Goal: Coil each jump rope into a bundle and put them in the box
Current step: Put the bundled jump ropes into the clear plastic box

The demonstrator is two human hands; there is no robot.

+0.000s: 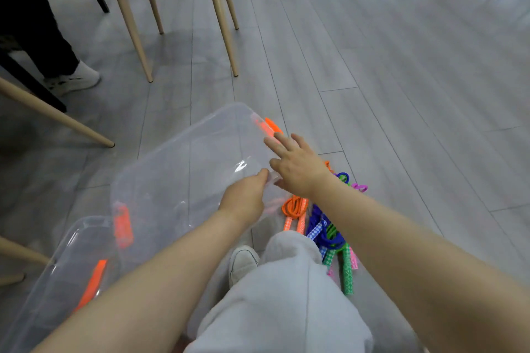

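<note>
A clear plastic box (pixel 177 169) with orange latches stands tilted on the floor in front of me. My left hand (pixel 243 198) pinches its near right edge. My right hand (pixel 295 163) hovers just beyond with fingers spread, holding nothing, at the box's right rim. Right of the box, a pile of jump ropes lies on the floor: an orange rope (pixel 295 208), a blue rope (pixel 321 231), a green rope (pixel 345 269) and a pink-purple rope (pixel 360 187). My right forearm covers part of the pile.
A second clear plastic piece (pixel 66 275) with an orange latch lies at lower left; lid or box, I cannot tell. My knee and white shoe (pixel 243 262) are below the box. A grey chair (pixel 220 23) and another person's foot (pixel 74 79) stand behind. Bare floor spreads to the right.
</note>
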